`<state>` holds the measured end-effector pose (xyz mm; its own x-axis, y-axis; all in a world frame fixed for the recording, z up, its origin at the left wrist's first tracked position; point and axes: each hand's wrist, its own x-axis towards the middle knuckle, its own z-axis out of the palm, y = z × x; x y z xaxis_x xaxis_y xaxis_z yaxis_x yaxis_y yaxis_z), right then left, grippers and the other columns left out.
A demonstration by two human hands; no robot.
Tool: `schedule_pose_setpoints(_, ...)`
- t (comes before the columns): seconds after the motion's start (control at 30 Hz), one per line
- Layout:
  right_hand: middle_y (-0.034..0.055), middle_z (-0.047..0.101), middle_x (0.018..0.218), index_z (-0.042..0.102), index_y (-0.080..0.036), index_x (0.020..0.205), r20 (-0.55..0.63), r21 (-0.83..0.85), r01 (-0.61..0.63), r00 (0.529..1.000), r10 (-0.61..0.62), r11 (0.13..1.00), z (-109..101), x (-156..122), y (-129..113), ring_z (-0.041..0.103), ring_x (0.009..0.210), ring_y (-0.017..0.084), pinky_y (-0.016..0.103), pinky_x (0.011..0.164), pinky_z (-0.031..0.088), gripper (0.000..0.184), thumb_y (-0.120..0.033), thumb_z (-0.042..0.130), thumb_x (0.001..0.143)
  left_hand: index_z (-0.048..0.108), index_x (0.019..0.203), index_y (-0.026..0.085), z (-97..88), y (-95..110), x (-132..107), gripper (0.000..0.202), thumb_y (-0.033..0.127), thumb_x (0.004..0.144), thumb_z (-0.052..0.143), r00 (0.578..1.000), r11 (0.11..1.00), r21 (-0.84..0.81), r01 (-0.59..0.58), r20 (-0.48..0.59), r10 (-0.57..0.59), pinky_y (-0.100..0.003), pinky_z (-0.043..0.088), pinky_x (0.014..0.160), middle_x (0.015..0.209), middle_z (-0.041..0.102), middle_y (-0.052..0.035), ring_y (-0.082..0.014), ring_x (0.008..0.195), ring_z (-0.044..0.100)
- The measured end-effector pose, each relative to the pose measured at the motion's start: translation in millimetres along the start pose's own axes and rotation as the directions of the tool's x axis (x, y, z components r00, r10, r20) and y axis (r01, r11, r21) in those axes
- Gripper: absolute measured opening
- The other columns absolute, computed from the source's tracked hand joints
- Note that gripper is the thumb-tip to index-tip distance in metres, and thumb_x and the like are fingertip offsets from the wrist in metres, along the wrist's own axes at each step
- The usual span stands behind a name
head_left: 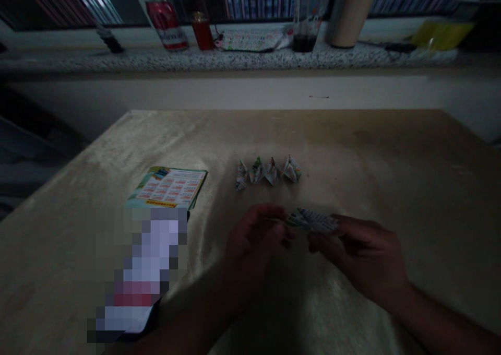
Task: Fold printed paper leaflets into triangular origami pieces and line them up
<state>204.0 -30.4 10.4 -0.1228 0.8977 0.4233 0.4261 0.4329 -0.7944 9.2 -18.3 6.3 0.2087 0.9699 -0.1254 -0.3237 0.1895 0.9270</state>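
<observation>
A small piece of folded printed paper point(315, 220) is held up over the table between my two hands. Its right end is pinched between the thumb and fingers of my right hand point(368, 253). At its left, greenish tip my left hand point(254, 240) is closed, thumb against fingers; shadow hides part of that grip. Just beyond the hands, several folded paper figures point(273, 171) with pointed tips stand in a row, made from similar printed paper.
Printed leaflets point(170, 187) lie to the left, beyond a phone-like device point(144, 266) whose screen is blurred out. On the speckled windowsill point(250, 60) stand a red can point(168, 25), a red jar point(203, 32), a cup with dark liquid point(305, 40) and a tall beige cylinder point(352, 13).
</observation>
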Motion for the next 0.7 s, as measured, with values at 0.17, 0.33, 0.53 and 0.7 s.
schedule_pose_setpoints(0.17,0.0096,0.078,0.087,0.075,-0.014,0.102,0.056,-0.173,0.349,0.937,-0.345,0.921,-16,2,3,0.076,0.071,0.017,0.022,0.060,0.062,0.018,-0.006,0.070,0.087,0.068,0.122,0.027,-12.5,22,-5,0.043,0.012,0.082,0.076,0.921,0.780,0.491,-0.387,0.170,0.350,-0.021,0.056,0.068,0.082,0.073,0.0019,-0.0127,0.072,0.069)
schedule_pose_setpoints(0.33,0.0094,0.080,0.089,0.078,-0.016,0.102,0.048,-0.191,0.383,0.923,-0.381,0.904,-21,2,-1,0.078,0.073,0.017,0.021,0.066,0.065,0.018,-0.008,0.073,0.086,0.078,0.107,0.025,-18.3,28,-2,0.030,0.005,0.087,0.070,0.813,0.610,0.539,-0.581,0.416,0.407,-0.021,0.058,0.067,0.090,0.081,-0.0027,-0.0144,0.074,0.076)
schedule_pose_setpoints(0.53,0.0042,0.082,0.081,0.079,-0.022,0.099,0.059,0.057,0.245,0.967,-0.248,0.968,-20,6,-7,0.079,0.067,0.017,0.019,0.058,0.065,0.019,-0.009,0.072,0.087,0.081,0.108,0.032,-16.3,29,-1,0.038,0.003,0.083,0.075,0.845,0.732,0.436,-0.524,0.373,0.383,-0.023,0.061,0.070,0.091,0.083,-0.0020,-0.0164,0.078,0.078)
schedule_pose_setpoints(0.7,0.0031,0.082,0.079,0.079,-0.023,0.098,0.058,0.117,0.215,0.973,-0.223,0.970,-20,5,-8,0.078,0.064,0.015,0.017,0.055,0.064,0.023,-0.006,0.073,0.084,0.082,0.102,0.032,-13.9,32,-1,0.032,0.008,0.082,0.077,0.875,0.800,0.388,-0.458,0.354,0.330,-0.025,0.062,0.068,0.093,0.083,-0.0047,-0.0182,0.076,0.078)
